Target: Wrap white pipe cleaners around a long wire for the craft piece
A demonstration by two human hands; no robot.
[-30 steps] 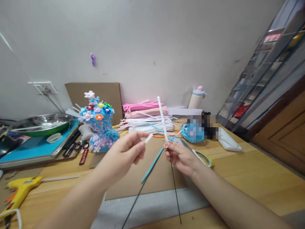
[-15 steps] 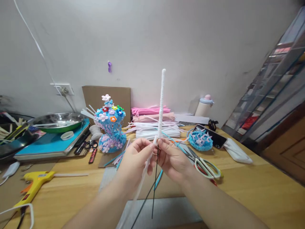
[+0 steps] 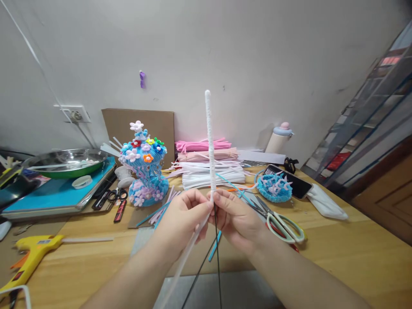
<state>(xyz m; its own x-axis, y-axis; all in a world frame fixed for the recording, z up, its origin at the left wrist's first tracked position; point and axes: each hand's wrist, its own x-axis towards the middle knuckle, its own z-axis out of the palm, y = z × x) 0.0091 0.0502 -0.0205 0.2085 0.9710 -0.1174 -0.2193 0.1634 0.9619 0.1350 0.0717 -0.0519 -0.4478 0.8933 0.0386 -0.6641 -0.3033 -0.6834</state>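
Observation:
An upright white wrapped rod (image 3: 210, 137) rises between my two hands, with dark thin wires (image 3: 218, 257) hanging below it. My left hand (image 3: 186, 221) pinches a white fuzzy strip (image 3: 185, 257) at the rod's lower end; the strip trails down towards me. My right hand (image 3: 240, 216), fingers closed, grips the base of the rod where the dark wires come out. Both hands' fingertips nearly meet there.
Behind stand a flowered blue ornament (image 3: 144, 159) and stacked pink and white stems (image 3: 212, 174). At right lie scissors (image 3: 285, 227), a blue fuzzy piece (image 3: 274, 187) and a phone (image 3: 298, 185). A yellow glue gun (image 3: 35, 253) and metal bowl (image 3: 67, 163) are at left.
The rod's top has swung a little to the left, and the white strip now sits closer against its base. The dark wires' lower ends have shifted right. The camera view has moved slightly.

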